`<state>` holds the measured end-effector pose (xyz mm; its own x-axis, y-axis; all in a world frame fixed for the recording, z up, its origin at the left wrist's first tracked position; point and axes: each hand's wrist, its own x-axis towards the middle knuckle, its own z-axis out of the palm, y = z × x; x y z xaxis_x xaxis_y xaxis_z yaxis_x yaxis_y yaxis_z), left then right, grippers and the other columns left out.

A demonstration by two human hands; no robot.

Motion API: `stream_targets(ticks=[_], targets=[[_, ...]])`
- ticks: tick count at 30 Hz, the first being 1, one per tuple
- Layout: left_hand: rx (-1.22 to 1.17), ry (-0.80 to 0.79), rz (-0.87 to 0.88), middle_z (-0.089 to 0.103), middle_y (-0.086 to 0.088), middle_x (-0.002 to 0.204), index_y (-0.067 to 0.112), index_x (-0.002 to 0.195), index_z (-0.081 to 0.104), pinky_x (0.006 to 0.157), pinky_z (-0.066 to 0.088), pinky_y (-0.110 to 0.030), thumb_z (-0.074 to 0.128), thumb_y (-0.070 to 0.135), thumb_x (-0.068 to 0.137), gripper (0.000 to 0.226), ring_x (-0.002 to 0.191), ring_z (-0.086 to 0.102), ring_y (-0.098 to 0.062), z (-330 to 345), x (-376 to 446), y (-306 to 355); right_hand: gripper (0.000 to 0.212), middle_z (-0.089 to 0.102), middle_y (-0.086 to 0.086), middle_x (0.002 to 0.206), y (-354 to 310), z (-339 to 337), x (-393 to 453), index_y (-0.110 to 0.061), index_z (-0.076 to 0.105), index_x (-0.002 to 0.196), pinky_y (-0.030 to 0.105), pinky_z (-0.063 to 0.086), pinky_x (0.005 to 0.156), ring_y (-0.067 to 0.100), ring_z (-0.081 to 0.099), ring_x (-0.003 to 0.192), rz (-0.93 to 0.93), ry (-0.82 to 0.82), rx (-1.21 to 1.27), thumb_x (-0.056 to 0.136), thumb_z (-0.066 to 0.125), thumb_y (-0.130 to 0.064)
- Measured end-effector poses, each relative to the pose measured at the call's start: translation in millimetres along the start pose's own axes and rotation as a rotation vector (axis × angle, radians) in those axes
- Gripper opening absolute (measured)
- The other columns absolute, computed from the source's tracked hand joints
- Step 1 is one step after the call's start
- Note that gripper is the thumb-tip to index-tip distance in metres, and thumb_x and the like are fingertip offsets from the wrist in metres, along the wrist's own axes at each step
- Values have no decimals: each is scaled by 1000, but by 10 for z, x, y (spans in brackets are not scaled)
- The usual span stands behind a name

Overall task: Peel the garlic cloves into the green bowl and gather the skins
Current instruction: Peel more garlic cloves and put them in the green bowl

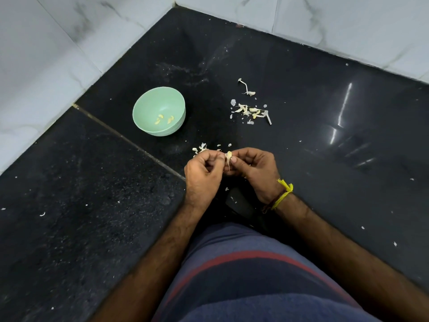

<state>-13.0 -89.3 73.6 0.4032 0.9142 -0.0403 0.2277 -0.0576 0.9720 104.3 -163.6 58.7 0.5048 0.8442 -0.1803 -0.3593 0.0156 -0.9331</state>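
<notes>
Both of my hands meet over the black counter and pinch one pale garlic clove (229, 155) between their fingertips. A strip of skin hangs down from it. My left hand (203, 174) has its fingers curled at the clove's left side, and my right hand (255, 171) pinches it from the right. The green bowl (148, 102) stands to the upper left of my hands with three peeled cloves (163, 119) inside. A small heap of skins (201, 148) lies just behind my left hand. A larger pile of cloves and skins (251, 112) lies farther back on the right.
A loose garlic stem (246, 87) lies beyond the larger pile. Tiny skin flakes dot the black counter (92, 205). White marble walls (46, 54) close in the left and back sides, meeting in a corner. My striped shirt fills the bottom of the view.
</notes>
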Motion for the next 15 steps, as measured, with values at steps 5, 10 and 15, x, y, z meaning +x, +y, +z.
stream_targets(ticks=[5, 10, 15], targets=[[-49, -4, 6, 76, -7, 82, 6, 93, 75, 73, 62, -43, 79, 23, 86, 18, 75, 74, -27, -12, -27, -48, 10, 74, 21, 89, -27, 17, -27, 4, 72, 98, 44, 61, 77, 33, 72, 81, -34, 2, -51, 90, 68, -1], [-58, 43, 48, 76, -5, 82, 6, 93, 75, 73, 62, -45, 75, 16, 90, 10, 74, 72, -22, 3, -34, -68, 12, 74, 21, 88, -52, 47, -47, 5, 72, 100, 50, 60, 80, 34, 71, 81, -50, 17, -62, 90, 68, 0], [-50, 52, 61, 73, -3, 80, 11, 93, 73, 70, 59, -37, 72, 21, 92, 10, 73, 69, -18, 27, -60, -106, 13, 75, 16, 90, -43, 65, -79, 2, 73, 100, 54, 59, 82, 39, 72, 87, -58, 29, -106, 89, 70, -2]])
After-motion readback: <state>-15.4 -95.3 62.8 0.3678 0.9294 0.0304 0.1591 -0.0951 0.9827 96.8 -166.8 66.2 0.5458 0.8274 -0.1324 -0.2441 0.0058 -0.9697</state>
